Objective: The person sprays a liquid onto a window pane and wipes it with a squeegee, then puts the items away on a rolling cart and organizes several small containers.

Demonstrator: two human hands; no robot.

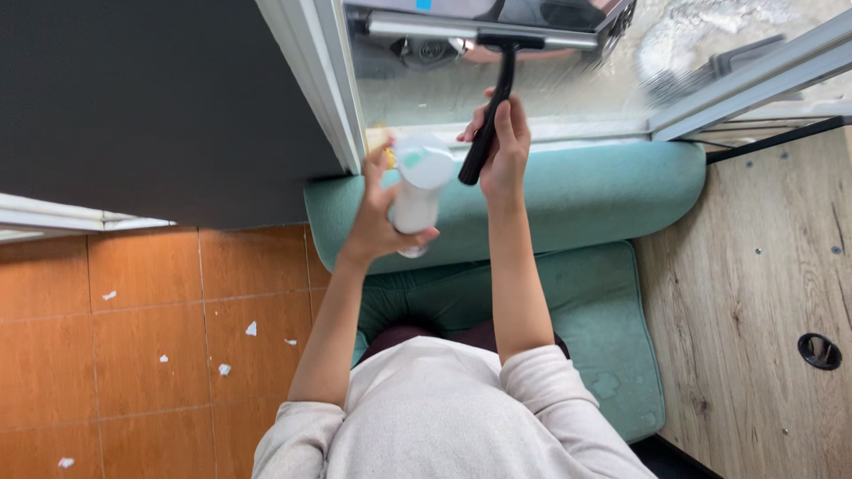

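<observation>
- The right hand (504, 146) is wrapped around the black handle of a squeegee (493, 84), fingers curled tight about the lower end of the handle.
- The squeegee's metal blade bar lies flat against the window pane (550, 84), near the top of the view; the handle slopes down from it to the hand.
- The left hand (382, 213) grips a white spray bottle (417, 191) with a pale turquoise top, fingers closed round its body and the thumb under its base; the bottle is blurred.
- The bottle is held just left of the squeegee handle, in front of the lower window frame (324, 89).
- Below both hands lies a teal cushion (612, 191), and a second teal pad (603, 319) sits under the person's knees.
- To the left are orange floor tiles (133, 337) dotted with small white scraps (251, 329); to the right is a wooden floor (754, 293) with a round black fitting (819, 351).
- The person wears pale long sleeves (550, 390) pushed up the forearms.
</observation>
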